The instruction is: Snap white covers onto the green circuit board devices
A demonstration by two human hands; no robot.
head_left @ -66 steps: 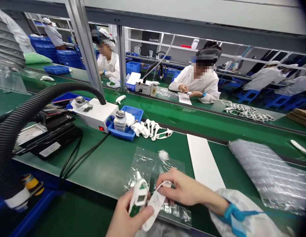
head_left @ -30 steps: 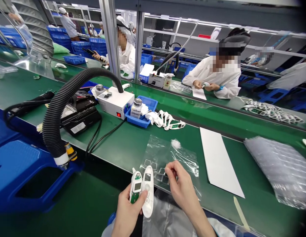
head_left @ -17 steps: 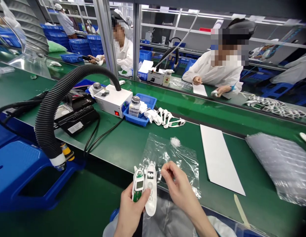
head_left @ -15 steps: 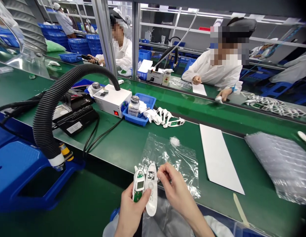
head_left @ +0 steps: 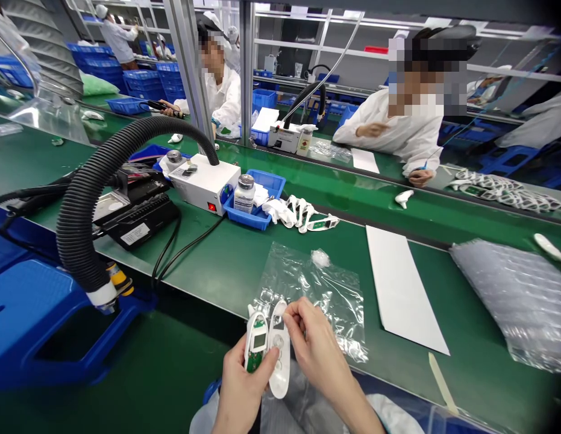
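Note:
My left hand [head_left: 244, 377] grips two white plastic housing halves side by side. One is a thermometer-like half [head_left: 257, 340] with a small grey screen and a green circuit board inside. The other is a long oval cover [head_left: 280, 377] with a rectangular window and round holes, and my left thumb presses on its edge. My right hand [head_left: 310, 331] has thumb and forefinger pinched at the cover's upper edge, beside the window. Whatever lies between those fingertips is hidden. Beyond the hands a clear plastic bag [head_left: 298, 274] lies on the bench, with a small whitish clump [head_left: 320, 258] on it.
A fume extractor box [head_left: 205, 184] with a black hose [head_left: 76, 205] stands left. Nearby are a blue tray [head_left: 248, 220] with a bottle, and white housings [head_left: 302, 214]. Right lie a white sheet [head_left: 404, 289] and stacked clear plastic trays [head_left: 510, 301]. Co-workers sit across the conveyor [head_left: 352, 196].
My right hand has shifted slightly left, closer onto the cover's window. Across the bench, a co-worker's hand has released a white housing, which now lies on the conveyor.

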